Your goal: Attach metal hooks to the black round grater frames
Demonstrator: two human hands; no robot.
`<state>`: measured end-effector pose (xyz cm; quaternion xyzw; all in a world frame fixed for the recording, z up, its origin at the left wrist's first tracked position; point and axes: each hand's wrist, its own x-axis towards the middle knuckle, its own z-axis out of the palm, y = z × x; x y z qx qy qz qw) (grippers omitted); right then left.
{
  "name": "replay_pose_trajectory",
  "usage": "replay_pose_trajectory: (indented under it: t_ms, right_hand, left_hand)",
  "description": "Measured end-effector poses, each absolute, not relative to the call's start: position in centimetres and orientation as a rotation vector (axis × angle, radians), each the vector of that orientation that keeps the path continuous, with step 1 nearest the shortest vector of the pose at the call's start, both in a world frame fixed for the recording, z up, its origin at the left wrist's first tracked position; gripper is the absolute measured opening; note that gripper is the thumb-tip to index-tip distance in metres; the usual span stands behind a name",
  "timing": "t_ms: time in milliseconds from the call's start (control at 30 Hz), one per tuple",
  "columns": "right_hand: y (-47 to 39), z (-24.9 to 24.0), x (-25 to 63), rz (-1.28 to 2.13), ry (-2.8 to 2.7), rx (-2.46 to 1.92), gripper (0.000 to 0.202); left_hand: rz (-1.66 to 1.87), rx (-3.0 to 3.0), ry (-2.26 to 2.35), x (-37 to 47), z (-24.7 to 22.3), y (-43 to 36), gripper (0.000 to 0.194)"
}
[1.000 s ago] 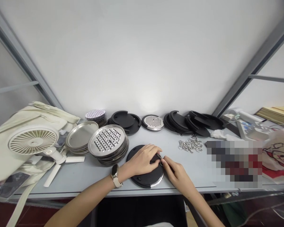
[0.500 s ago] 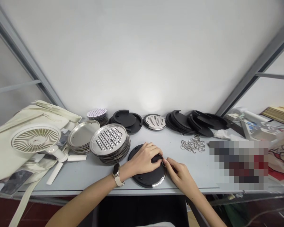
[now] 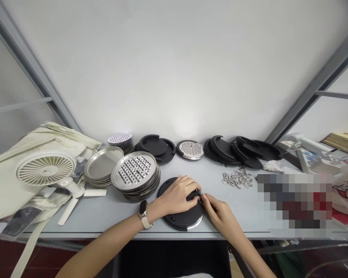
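A round black piece with a silver metal edge [image 3: 184,220] lies flat near the table's front. My left hand [image 3: 179,196] rests across it, fingers curled onto its right side, pressing and gripping it. At that side, a small metal wire ring [image 3: 201,200] is pinched between the thumb and finger of my right hand [image 3: 220,214]. The ring touches the black piece's edge; whether it passes through a hole is hidden by my fingers. Further back to the right lies a loose heap of similar wire rings [image 3: 237,178].
Stacked grater discs [image 3: 135,172] and plain metal discs [image 3: 103,164] stand left, beside a white fan [image 3: 46,168]. Along the back are black round holders [image 3: 153,146], a black-rimmed grater [image 3: 191,150] and more black holders [image 3: 220,150]. A blurred patch covers the right side.
The view has shifted slightly. Both hands stay at the black piece's right edge, and the wire ring shows a little more between the fingers.
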<state>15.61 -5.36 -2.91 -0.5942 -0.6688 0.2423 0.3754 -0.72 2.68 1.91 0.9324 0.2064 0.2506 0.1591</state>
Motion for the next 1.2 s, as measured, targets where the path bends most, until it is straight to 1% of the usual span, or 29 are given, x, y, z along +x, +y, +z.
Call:
replay_pose_trajectory:
  t_ms: [367, 633, 833, 1000, 1200]
  right_hand:
    - [-5.45, -2.64, 15.37, 0.591, -1.715, -1.540, 0.033]
    - [-5.45, -2.40, 15.22, 0.637, -1.675, -1.506, 0.015]
    - [-5.24, -2.42, 14.93, 0.564, -1.702, -1.609, 0.018]
    - [-5.22, -2.11, 14.81, 0.512, -1.764, -1.652, 0.013]
    - [-5.62, -2.28, 14.62, 0.439, -1.782, -1.621, 0.017]
  left_hand:
    - [0.708, 2.593, 0.509, -0.76, 1.77, 2.98, 0.015]
    - [0.701, 2.585, 0.511, -0.74, 1.54, 2.97, 0.016]
    - [0.690, 2.578, 0.503, -0.83, 1.68, 2.97, 0.018]
    - [0.696, 2.565, 0.519, -0.85, 1.72, 2.99, 0.018]
    - [0.726, 2.546, 0.495, -0.73, 1.63, 2.98, 0.016]
